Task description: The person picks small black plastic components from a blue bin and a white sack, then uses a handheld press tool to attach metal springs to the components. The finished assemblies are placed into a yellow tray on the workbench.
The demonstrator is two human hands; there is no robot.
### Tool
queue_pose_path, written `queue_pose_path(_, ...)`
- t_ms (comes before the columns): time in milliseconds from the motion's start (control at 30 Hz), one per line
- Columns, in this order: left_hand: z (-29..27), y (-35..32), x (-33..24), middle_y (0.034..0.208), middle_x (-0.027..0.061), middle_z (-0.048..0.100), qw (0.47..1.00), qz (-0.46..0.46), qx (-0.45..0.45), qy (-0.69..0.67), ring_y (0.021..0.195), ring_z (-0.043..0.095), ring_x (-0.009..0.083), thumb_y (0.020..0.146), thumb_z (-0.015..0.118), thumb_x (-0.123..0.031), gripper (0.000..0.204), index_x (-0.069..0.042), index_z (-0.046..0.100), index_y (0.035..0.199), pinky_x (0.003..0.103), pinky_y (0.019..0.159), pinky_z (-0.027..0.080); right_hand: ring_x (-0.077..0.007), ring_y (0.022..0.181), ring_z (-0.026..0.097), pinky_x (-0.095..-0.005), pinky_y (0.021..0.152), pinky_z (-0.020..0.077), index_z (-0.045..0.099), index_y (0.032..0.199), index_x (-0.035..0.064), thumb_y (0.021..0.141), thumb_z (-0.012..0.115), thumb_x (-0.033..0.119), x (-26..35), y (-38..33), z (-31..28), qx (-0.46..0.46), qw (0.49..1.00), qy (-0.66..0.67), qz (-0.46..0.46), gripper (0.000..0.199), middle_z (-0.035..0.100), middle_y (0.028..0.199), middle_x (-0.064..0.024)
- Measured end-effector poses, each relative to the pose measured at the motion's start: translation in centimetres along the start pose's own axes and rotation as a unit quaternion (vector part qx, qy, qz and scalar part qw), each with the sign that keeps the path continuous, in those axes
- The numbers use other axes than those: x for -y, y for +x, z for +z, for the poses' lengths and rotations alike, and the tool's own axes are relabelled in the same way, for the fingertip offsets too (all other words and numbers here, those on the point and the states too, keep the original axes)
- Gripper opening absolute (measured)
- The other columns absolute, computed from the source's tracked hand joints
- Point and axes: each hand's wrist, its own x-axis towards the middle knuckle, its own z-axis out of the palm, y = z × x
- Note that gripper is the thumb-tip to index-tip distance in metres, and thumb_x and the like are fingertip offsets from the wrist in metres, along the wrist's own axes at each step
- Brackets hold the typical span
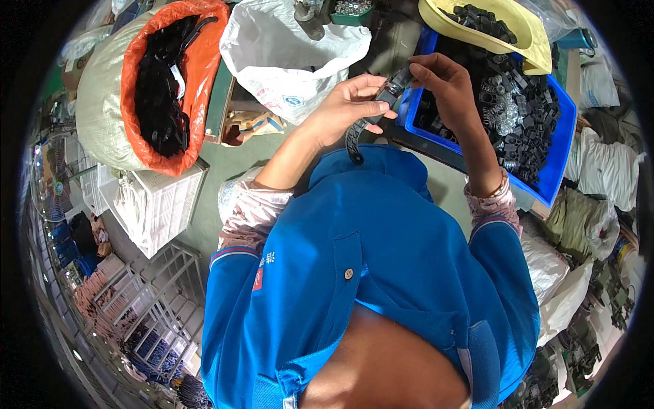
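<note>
My left hand (340, 109) is closed around a black, curved plastic part (353, 141), with the thumb across it. The part's rounded lower end, which seems to have a small hole, hangs below my fingers. Its upper end slants up to the right. There my right hand (444, 85) pinches with thumb and fingertips at the tip; whether a separate small piece is between them cannot be made out. Just under my right wrist stands a blue bin (563, 153), holding many small black plastic pieces (538, 109) and a heap of shiny metal pieces (501, 105).
A yellow scoop-shaped tray (538, 58) of black pieces rests over the blue bin's far edge. Beyond my left hand is an open white sack (255, 51). At left, an orange-lined sack (210, 95) holds black parts, beside a white plastic crate (170, 204). A green tray (352, 19) holds metal pieces.
</note>
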Motion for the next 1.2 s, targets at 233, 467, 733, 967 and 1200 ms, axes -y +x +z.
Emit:
queue_pose_path(233, 0.3, 0.7, -0.1, 0.117, 0.0062, 0.065, 1.0, 0.0, -0.001, 0.022, 0.099, 0.067, 0.0188, 0.091, 0.066, -0.012, 0.034, -0.007, 0.057, 0.123, 0.029, 0.067, 0.056, -0.0107, 0.078, 0.062, -0.025, 0.074, 0.0519, 0.065, 0.102, -0.0038, 0.09, 0.069, 0.014, -0.1, -0.6, 0.4, -0.012, 1.0, 0.013, 0.018, 0.022, 0.064, 0.09, -0.0041)
queue_pose_path(467, 0.8, 1.5, -0.9, 0.112, 0.009, 0.068, 0.996, 0.008, 0.0, 0.086, 0.094, 0.068, 0.0168, 0.089, 0.068, -0.013, 0.034, -0.004, 0.055, 0.119, 0.026, 0.061, 0.052, -0.0104, 0.083, 0.061, -0.0257, 0.075, 0.0498, 0.065, 0.102, -0.0003, 0.089, 0.068, 0.011, -0.5, -1.3, 0.4, -0.052, 0.999, 0.001, -0.016, 0.017, 0.067, 0.092, -0.0059)
queue_pose_path(733, 1.4, 2.2, -1.7, 0.108, 0.0086, 0.069, 0.993, 0.018, 0.012, 0.115, 0.088, 0.067, 0.014, 0.089, 0.069, -0.013, 0.035, -0.003, 0.055, 0.119, 0.023, 0.059, 0.049, -0.0107, 0.088, 0.059, -0.0261, 0.082, 0.0483, 0.063, 0.101, -0.0002, 0.091, 0.066, 0.005, -0.7, -1.5, -0.3, -0.044, 0.993, 0.102, -0.034, 0.012, 0.065, 0.096, -0.0054)
queue_pose_path(967, 1.2, 2.9, -1.8, 0.106, 0.0083, 0.07, 0.989, 0.024, 0.034, 0.14, 0.087, 0.068, 0.0133, 0.09, 0.067, -0.012, 0.032, -0.003, 0.055, 0.119, 0.023, 0.059, 0.05, -0.0081, 0.085, 0.057, -0.024, 0.078, 0.0459, 0.063, 0.102, 0.0018, 0.092, 0.064, 0.006, -1.0, -1.5, -0.7, -0.022, 0.976, 0.217, -0.021, 0.011, 0.065, 0.096, -0.0031)
queue_pose_path(1200, 1.5, 3.6, -1.8, 0.101, 0.0079, 0.07, 0.99, 0.043, 0.031, 0.131, 0.087, 0.068, 0.0137, 0.09, 0.066, -0.009, 0.031, -0.002, 0.054, 0.118, 0.023, 0.059, 0.051, -0.0098, 0.086, 0.061, -0.0249, 0.079, 0.0491, 0.064, 0.098, 0.0006, 0.089, 0.068, 0.006, -1.4, -1.4, -0.7, -0.065, 0.986, 0.151, -0.035, 0.011, 0.067, 0.094, -0.0052)
